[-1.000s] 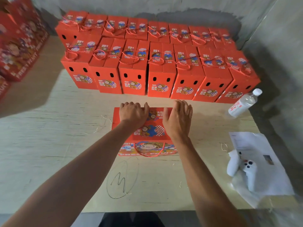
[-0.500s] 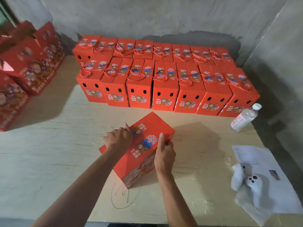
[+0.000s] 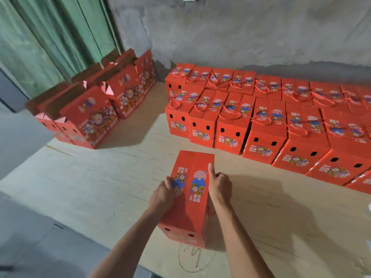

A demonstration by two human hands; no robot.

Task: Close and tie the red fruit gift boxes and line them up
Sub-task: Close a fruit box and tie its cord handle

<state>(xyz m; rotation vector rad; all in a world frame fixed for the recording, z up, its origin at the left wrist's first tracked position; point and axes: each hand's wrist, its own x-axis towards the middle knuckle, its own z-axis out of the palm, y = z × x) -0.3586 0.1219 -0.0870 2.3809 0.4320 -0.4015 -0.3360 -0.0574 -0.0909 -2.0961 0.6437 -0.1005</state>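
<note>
A closed red fruit gift box point(image 3: 190, 199) stands upright near the front of the wooden table point(image 3: 100, 177), its short end with two holes facing me. My left hand point(image 3: 164, 192) grips its left top edge. On the right top edge sits my right hand point(image 3: 219, 186), thumb laid along the lid. No cord shows on this box. Two rows of tied red boxes point(image 3: 267, 121) stand lined up at the back right, red cords looped on their lids.
Several open, untied red boxes point(image 3: 96, 115) stand at the back left beside a green curtain point(image 3: 50, 37). A grey concrete wall point(image 3: 241, 31) runs behind the rows. A pencil scribble point(image 3: 190, 257) marks the table edge in front of the box.
The box has turned from lying diagonal to pointing its short end at me, both hands still on it. My view has swung left; the bottle and paper at the right have left the frame.
</note>
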